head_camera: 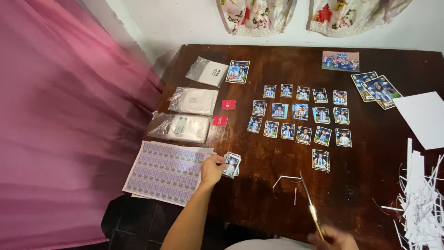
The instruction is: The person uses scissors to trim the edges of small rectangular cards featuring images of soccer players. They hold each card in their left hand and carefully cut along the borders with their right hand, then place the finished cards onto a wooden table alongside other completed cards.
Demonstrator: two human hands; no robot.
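My left hand [212, 169] grips a small stack of picture cards [231, 164] at the front left of the dark wooden table [259, 65]. At the bottom edge of the view my right hand [334, 239] holds gold-coloured scissors [309, 203], blades pointing away over the table. In front of the hands, several small cards [300, 115] lie face up in three rows. A separate small pile of cards [320, 160] sits just below the rows.
An uncut printed sheet [164, 172] lies left of my left hand. Three clear plastic packets [193, 101] and two small red pieces [228, 104] lie behind it. Larger cards [375, 88], a white sheet [424, 118], paper strips [418, 199] sit right. A pink curtain [60, 120] hangs left.
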